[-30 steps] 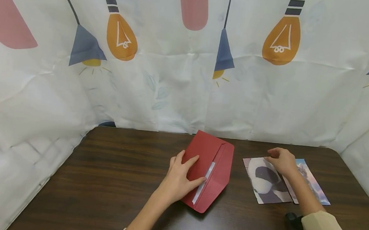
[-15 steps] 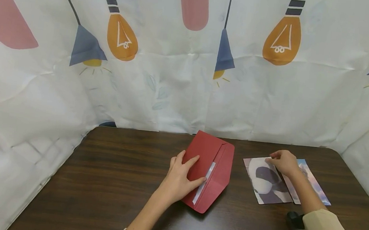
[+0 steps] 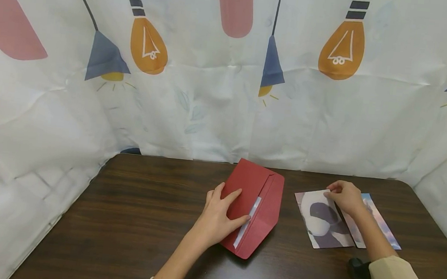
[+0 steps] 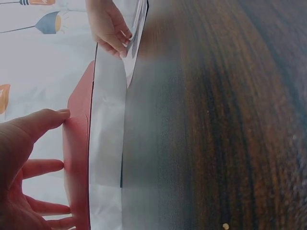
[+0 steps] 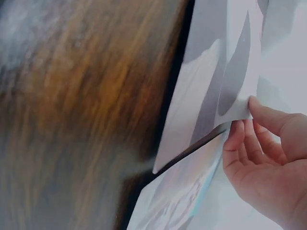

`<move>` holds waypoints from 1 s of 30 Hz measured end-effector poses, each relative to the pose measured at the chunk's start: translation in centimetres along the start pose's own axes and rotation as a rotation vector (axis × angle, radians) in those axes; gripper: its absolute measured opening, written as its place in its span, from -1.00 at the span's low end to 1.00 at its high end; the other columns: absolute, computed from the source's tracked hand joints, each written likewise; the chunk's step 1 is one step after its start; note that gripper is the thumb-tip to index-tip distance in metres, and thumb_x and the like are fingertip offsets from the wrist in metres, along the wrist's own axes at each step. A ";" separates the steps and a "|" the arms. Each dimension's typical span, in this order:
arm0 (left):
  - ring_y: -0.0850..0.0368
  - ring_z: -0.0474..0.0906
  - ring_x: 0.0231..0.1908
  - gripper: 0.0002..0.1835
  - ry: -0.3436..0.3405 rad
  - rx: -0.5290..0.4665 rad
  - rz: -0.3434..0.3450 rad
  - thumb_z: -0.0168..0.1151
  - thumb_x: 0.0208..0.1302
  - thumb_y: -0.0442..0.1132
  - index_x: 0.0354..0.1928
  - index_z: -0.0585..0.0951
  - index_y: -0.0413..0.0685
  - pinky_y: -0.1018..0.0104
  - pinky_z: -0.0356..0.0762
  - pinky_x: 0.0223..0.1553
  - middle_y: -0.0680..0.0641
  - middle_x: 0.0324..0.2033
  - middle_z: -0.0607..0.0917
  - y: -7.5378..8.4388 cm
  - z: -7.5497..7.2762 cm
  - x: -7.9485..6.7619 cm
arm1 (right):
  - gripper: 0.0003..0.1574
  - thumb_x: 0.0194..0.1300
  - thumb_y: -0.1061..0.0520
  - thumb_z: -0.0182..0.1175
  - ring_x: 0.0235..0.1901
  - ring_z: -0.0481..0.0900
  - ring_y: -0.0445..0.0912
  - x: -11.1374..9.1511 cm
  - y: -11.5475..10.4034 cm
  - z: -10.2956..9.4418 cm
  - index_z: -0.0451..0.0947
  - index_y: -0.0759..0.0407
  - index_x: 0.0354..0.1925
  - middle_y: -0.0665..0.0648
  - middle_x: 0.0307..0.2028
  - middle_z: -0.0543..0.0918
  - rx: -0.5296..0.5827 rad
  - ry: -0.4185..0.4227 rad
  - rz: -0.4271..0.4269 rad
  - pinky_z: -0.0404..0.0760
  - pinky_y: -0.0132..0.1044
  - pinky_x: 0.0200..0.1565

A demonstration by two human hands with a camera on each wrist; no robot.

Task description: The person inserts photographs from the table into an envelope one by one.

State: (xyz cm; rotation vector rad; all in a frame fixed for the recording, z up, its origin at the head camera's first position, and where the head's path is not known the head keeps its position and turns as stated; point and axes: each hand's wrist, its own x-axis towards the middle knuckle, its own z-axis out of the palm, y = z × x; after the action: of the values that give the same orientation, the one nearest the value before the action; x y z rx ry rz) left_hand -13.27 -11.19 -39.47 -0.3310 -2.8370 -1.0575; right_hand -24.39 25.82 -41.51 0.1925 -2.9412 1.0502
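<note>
A red envelope (image 3: 249,178) lies slanted at the table's middle, its flap turned out to the right and a pale strip (image 3: 249,220) running along the flap line. On its face rests my left hand (image 3: 215,219), fingers spread and thumb near the strip; the left wrist view shows thumb and fingertips touching the red paper. To the right is a picture card (image 3: 322,223) in white, grey and purple. My right hand (image 3: 346,198) pinches its upper right corner, thumb on top and fingertips beneath, and the corner is slightly raised in the right wrist view (image 5: 247,112).
A second picture card (image 3: 386,229), blue and pink, lies right beside the first and is partly hidden under the right forearm. The dark wooden table (image 3: 139,221) ends at a white curtain (image 3: 194,109) printed with lamps and bulbs.
My right hand has shifted slightly right at the card's upper corner, and its thumb and fingers have closed on that corner. The left hand and envelope stay in place.
</note>
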 end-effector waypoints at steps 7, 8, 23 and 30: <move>-0.27 0.27 0.31 -0.27 0.001 0.007 0.000 0.51 0.24 -0.01 0.43 0.56 -0.06 -0.09 0.72 -0.01 -0.37 0.48 0.30 0.0 0.0 0.0 | -0.71 0.42 0.28 0.29 -0.22 0.65 0.19 -0.2 -0.4 -0.1 0.60 0.54 -0.05 0.41 -0.25 0.71 0.030 -0.001 -0.018 0.53 -0.21 -0.31; -0.27 0.27 0.31 -0.27 0.000 0.007 0.000 0.51 0.24 -0.01 0.43 0.56 -0.06 -0.09 0.72 -0.01 -0.37 0.48 0.29 0.0 0.0 0.0 | -0.71 0.42 0.28 0.29 -0.21 0.65 0.20 -0.2 -0.4 -0.1 0.61 0.53 -0.03 0.41 -0.24 0.72 0.031 -0.001 -0.019 0.53 -0.21 -0.31; -0.27 0.27 0.30 -0.26 -0.003 -0.011 0.033 0.52 0.27 0.00 0.45 0.54 -0.07 -0.10 0.69 0.02 -0.37 0.50 0.26 -0.2 -0.2 0.0 | -0.68 0.50 0.28 0.23 -0.36 0.70 0.00 -1.1 -0.3 -0.5 0.61 0.55 0.06 0.45 -0.18 0.73 0.132 -0.014 -0.007 0.71 -0.28 -0.35; -0.26 0.24 0.35 -0.24 -0.032 -0.025 0.036 0.51 0.27 0.00 0.48 0.51 -0.04 -0.09 0.69 0.04 -0.33 0.53 0.24 -0.4 -0.4 0.1 | -0.68 0.50 0.27 0.25 -0.41 0.70 -0.04 -1.5 -0.6 -0.7 0.62 0.54 0.06 0.46 -0.15 0.73 0.139 0.012 -0.008 0.69 -0.32 -0.38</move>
State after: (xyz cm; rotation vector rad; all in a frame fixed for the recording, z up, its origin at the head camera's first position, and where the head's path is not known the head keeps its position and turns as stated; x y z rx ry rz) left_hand -13.44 -11.73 -39.47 -0.4030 -2.8367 -1.0921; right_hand -22.83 25.95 -40.68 0.1984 -2.8561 1.2506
